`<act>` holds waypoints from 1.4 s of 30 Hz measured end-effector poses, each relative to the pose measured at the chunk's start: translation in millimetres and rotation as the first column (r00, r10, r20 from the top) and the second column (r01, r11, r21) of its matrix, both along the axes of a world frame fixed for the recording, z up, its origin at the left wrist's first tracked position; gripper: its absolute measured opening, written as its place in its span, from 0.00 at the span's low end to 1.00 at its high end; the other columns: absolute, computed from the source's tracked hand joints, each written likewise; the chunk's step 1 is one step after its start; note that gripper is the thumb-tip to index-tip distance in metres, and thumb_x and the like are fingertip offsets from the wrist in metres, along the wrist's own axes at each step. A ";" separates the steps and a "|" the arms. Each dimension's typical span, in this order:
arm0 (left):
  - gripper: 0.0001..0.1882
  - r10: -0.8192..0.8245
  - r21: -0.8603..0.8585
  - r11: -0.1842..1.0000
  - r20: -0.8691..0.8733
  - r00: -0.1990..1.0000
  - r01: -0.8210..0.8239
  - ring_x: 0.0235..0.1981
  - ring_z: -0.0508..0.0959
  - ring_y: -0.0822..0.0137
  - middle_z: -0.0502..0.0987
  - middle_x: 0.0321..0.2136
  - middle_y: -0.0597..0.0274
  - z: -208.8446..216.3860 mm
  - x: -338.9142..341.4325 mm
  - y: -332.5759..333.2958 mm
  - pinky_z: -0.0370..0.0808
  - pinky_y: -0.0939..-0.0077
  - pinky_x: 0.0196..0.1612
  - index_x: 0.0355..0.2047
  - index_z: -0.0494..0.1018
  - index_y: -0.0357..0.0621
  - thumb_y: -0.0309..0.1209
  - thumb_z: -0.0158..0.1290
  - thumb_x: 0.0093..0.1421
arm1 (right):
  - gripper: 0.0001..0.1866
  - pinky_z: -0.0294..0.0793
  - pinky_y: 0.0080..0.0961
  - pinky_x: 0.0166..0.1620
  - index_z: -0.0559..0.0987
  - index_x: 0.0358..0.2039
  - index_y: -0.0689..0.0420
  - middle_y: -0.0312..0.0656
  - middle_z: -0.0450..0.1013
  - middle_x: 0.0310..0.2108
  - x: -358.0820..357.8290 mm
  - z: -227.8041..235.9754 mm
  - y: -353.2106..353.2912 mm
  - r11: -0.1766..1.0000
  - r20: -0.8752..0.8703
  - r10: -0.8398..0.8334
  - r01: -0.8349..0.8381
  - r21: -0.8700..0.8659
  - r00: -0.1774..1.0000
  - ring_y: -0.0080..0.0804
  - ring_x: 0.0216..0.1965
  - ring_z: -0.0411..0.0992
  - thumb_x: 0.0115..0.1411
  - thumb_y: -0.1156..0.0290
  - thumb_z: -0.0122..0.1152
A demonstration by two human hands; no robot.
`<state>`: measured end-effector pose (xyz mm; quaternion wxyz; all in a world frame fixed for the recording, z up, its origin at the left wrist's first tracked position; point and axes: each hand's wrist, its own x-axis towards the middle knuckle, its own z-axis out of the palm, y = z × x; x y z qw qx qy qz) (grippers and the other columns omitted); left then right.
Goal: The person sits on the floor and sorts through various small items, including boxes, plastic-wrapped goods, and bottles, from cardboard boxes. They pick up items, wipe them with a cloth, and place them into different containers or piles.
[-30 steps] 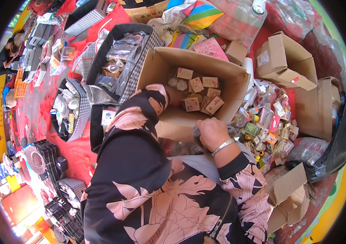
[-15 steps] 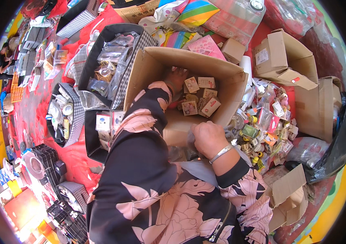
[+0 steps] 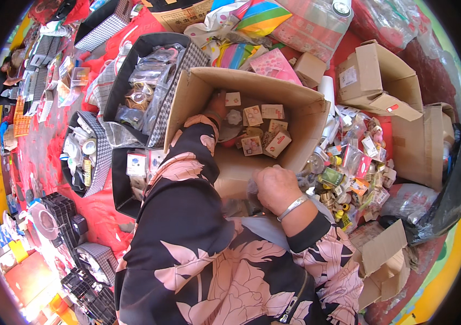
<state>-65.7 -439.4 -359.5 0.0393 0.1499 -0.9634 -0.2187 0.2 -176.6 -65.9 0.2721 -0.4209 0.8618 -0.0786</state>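
My left hand (image 3: pixel 218 104) reaches into a large open cardboard box (image 3: pixel 290 85), against its left inner wall; its fingers are hidden. Beside it lie a small white carton (image 3: pixel 232 98) and a pale, flower-shaped piece (image 3: pixel 234 117). Several more small printed cartons (image 3: pixel 279 143) are heaped on the box's floor. Just outside the near edge of the box, my right hand (image 3: pixel 276 187) is closed in a fist around crumpled, dark see-through plastic (image 3: pixel 252 188). A silver bangle (image 3: pixel 294 207) circles that wrist.
Checked-sided black bins (image 3: pixel 191 67) of packaged goods stand at the left. Small bottles and packets (image 3: pixel 352 173) are piled on the right, close to my right hand. Beyond them are an open carton (image 3: pixel 379 81) and a black plastic bag (image 3: pixel 452 189). Colourful bags (image 3: pixel 263 19) lie behind the box.
My left hand has shifted left inside the box, uncovering the small white carton and the pale piece. The box's far edge sits slightly lower in view. My right hand stays closed, nearly still.
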 end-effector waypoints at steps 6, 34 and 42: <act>0.29 0.153 0.046 0.986 0.134 0.979 -0.160 0.38 0.73 0.42 0.72 0.37 0.39 -22.5 -16.7 -5.9 0.70 0.53 0.41 0.54 0.59 0.52 0.26 0.50 0.50 | 0.06 0.72 0.36 0.34 0.76 0.23 0.55 0.44 0.74 0.24 -0.9 1.3 0.8 1.000 0.007 0.012 -0.012 0.002 1.000 0.43 0.32 0.72 0.42 0.73 0.54; 0.30 -0.461 -0.012 0.877 0.256 0.850 0.480 0.50 0.67 0.47 0.67 0.47 0.40 66.5 -21.4 99.2 0.64 0.61 0.53 0.44 0.68 0.37 0.42 0.57 0.43 | 0.07 0.72 0.35 0.33 0.77 0.21 0.55 0.44 0.74 0.22 1.6 -1.2 4.1 0.998 -0.027 -0.006 0.004 -0.069 1.000 0.41 0.29 0.73 0.46 0.71 0.50; 0.33 -0.173 0.252 0.963 0.322 0.931 0.091 0.47 0.69 0.45 0.69 0.45 0.41 84.0 -31.4 65.0 0.68 0.60 0.49 0.49 0.65 0.41 0.38 0.58 0.40 | 0.06 0.72 0.35 0.33 0.78 0.22 0.54 0.43 0.74 0.23 1.9 -2.1 6.3 0.998 -0.001 0.013 -0.013 -0.063 1.000 0.41 0.29 0.73 0.46 0.71 0.51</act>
